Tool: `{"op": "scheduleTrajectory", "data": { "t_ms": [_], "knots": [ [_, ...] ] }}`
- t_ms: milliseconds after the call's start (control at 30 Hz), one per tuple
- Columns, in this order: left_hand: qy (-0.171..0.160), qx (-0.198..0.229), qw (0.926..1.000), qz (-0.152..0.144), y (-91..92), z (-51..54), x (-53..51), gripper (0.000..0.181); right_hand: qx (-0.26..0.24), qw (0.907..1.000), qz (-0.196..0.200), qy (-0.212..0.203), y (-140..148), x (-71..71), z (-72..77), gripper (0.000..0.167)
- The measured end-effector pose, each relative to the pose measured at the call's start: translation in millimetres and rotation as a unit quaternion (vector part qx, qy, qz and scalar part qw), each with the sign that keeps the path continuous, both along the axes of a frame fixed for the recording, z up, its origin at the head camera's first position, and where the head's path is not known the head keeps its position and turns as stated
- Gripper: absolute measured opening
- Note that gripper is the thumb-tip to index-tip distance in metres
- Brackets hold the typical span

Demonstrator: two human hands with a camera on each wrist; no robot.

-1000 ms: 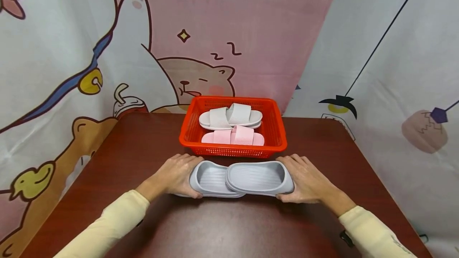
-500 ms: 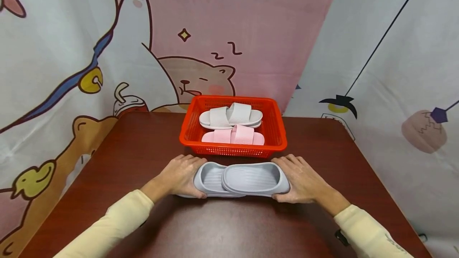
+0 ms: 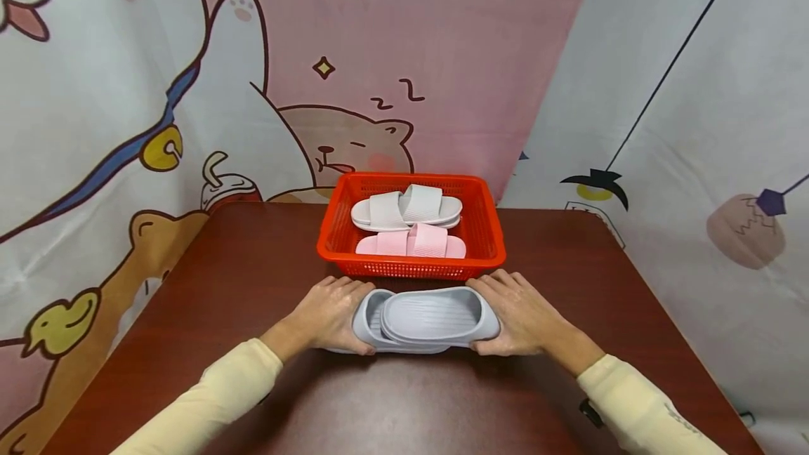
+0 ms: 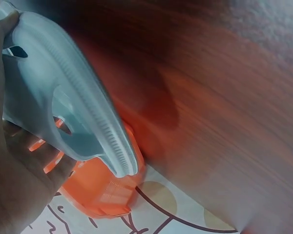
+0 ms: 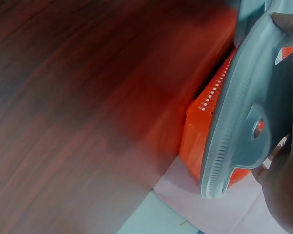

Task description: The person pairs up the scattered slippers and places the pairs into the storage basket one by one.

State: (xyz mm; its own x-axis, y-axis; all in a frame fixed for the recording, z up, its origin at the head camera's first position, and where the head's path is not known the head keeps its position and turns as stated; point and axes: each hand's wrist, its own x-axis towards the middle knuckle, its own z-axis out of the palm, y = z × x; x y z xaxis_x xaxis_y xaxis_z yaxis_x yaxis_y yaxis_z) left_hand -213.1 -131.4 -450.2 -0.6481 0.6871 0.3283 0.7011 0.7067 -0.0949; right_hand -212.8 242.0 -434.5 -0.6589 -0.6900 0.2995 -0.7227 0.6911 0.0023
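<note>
Two grey slippers meet end to end in front of the basket in the head view. My left hand (image 3: 335, 314) grips the left grey slipper (image 3: 374, 314) around its closed toe part, thumb on the near side and fingers on the far side. The right grey slipper (image 3: 432, 316) is gripped the same way by my right hand (image 3: 515, 314), and its heel end lies inside and over the left one. The wrist views show the cut-out holes in the uppers of the left slipper (image 4: 78, 87) and the right slipper (image 5: 254, 107), both lifted above the table.
A red-orange plastic basket (image 3: 411, 269) stands just behind the slippers. Inside it lie a white pair of slippers (image 3: 387, 210) and a pink pair of slippers (image 3: 430, 239). The brown table (image 3: 404, 406) reaches back to a cartoon-printed cloth (image 3: 468, 55).
My two hands have moved toward each other, sliding the right grey slipper farther over and into the left one. The basket and the slippers in it have not moved.
</note>
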Motion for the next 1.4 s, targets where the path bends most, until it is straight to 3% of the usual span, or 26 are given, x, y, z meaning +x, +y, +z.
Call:
{"op": "scheduleTrajectory", "data": {
  "t_ms": [300, 633, 867, 1400],
  "knots": [
    [0.012, 0.0, 0.9999, 0.003, 8.0, -0.9, -1.8, 0.1, 0.008, 1.0, -0.005, 0.002, -6.5, 0.4, 5.3, 0.089],
    [-0.012, -0.023, 0.9995, 0.019, 15.5, -3.1, 2.6, 0.106, 0.002, 0.9996, 0.013, 0.023, -14.6, 2.9, 5.4, 0.089],
    [-0.015, 0.001, 0.9998, 0.014, 21.7, -2.5, 6.3, 0.097, -0.008, 0.9997, 0.014, 0.021, -19.4, 3.8, 4.4, 0.092],
    [-0.013, 0.018, 0.9997, 0.001, 29.5, -6.5, 8.0, 0.102, -0.024, 0.9997, 0.004, -0.002, -30.5, 8.1, -4.9, 0.093]
  ]
}}
